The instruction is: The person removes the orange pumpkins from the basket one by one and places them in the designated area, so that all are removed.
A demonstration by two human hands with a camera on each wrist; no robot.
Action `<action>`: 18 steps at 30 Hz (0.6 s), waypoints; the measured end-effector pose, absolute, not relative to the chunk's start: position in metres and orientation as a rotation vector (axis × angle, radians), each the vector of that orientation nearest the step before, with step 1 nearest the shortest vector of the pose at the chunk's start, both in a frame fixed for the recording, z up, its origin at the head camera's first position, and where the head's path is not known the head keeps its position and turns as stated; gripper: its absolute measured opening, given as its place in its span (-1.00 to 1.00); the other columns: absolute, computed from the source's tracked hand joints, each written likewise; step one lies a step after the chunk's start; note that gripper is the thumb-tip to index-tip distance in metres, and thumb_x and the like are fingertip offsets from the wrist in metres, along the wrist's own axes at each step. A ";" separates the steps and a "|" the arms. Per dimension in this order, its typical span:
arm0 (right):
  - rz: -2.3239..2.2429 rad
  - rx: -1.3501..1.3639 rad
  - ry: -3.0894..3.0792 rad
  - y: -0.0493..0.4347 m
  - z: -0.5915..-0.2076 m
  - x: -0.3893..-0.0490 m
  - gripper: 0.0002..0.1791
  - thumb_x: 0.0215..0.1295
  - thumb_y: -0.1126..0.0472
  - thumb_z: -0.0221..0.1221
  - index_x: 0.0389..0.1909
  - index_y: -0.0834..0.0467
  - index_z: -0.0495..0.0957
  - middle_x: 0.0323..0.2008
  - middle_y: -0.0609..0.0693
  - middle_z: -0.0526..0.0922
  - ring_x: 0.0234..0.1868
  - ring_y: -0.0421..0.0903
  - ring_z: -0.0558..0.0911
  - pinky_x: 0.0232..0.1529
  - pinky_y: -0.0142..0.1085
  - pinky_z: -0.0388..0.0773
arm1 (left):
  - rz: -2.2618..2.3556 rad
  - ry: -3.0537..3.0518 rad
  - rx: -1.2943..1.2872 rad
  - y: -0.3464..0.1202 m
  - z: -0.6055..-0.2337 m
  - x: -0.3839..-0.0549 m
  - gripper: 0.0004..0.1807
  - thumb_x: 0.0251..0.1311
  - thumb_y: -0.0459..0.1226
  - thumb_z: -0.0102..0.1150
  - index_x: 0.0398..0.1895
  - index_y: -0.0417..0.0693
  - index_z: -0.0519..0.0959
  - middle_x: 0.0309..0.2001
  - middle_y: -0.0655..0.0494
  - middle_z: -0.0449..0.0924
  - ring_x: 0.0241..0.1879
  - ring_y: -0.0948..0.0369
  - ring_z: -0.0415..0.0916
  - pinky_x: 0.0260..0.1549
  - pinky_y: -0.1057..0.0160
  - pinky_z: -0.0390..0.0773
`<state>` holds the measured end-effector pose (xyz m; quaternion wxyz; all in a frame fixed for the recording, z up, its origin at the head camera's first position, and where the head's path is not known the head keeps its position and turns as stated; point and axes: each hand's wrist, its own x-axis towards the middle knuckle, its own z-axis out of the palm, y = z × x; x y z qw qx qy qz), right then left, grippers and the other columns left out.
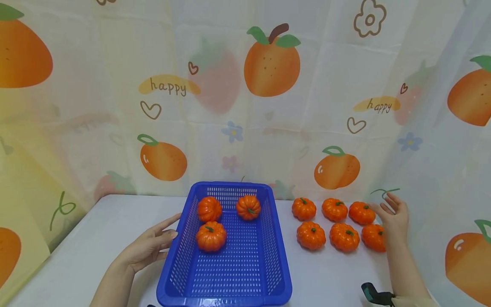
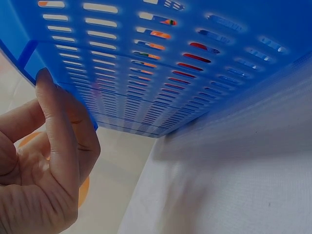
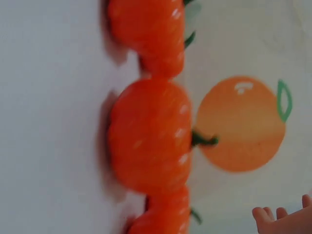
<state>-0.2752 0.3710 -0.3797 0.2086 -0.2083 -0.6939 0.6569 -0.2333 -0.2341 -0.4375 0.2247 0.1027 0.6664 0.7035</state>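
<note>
My left hand (image 1: 147, 245) is at the left side of a blue plastic basket (image 1: 226, 300), with fingers and thumb touching its rim from outside. Up close in the left wrist view, the loosely bent fingers of that hand (image 2: 61, 141) lie against the slotted basket wall (image 2: 112, 63). Inside the basket sit three small orange pumpkins, one of them at the back right (image 1: 248, 207). Over on the right, my right hand (image 1: 395, 217) hovers with spread fingers beside the right-hand pumpkins, holding nothing. Its forearm overlaps the front right pumpkin (image 1: 373, 237).
Several pumpkins stand in two rows right of the basket, among them a front middle one (image 1: 344, 237) with a green stem. The white table (image 1: 88, 238) ends at a fruit-printed curtain (image 1: 276, 128). A dark strap piece (image 1: 376, 294) shows near the right wrist.
</note>
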 end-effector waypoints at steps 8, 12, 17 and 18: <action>1.913 -0.144 -1.956 0.322 -0.344 -0.275 -0.30 0.27 0.21 0.30 0.37 -0.12 0.24 0.20 -0.33 0.29 0.24 -0.24 0.30 0.03 -0.65 0.42 | 1.949 1.820 0.292 -0.234 -0.437 -0.232 -0.19 0.50 -0.20 -0.09 0.60 -0.01 -0.30 0.01 0.26 0.62 0.00 0.28 0.66 -0.01 0.20 0.69; 1.936 0.053 -1.989 0.296 -0.327 -0.269 -0.35 0.28 0.27 0.27 0.34 -0.09 0.26 0.21 -0.29 0.28 0.25 -0.23 0.30 0.02 -0.63 0.40 | 1.953 1.811 0.297 -0.233 -0.436 -0.232 -0.19 0.50 -0.21 -0.09 0.60 -0.02 -0.31 0.01 0.26 0.63 0.00 0.28 0.67 -0.02 0.20 0.69; 1.996 0.282 -1.957 0.268 -0.307 -0.264 -0.38 0.29 0.34 0.24 0.32 0.00 0.27 0.24 -0.22 0.28 0.26 -0.17 0.30 0.08 -0.60 0.48 | 1.953 1.810 0.308 -0.233 -0.436 -0.233 -0.20 0.50 -0.22 -0.11 0.60 -0.04 -0.31 0.02 0.27 0.64 0.00 0.28 0.67 -0.02 0.21 0.69; 2.006 0.320 -1.949 0.262 -0.303 -0.264 -0.38 0.29 0.36 0.23 0.32 0.03 0.27 0.25 -0.21 0.28 0.28 -0.15 0.30 0.08 -0.59 0.49 | 1.952 1.810 0.309 -0.234 -0.436 -0.233 -0.20 0.50 -0.22 -0.11 0.60 -0.04 -0.32 0.02 0.27 0.65 0.00 0.28 0.67 -0.02 0.21 0.69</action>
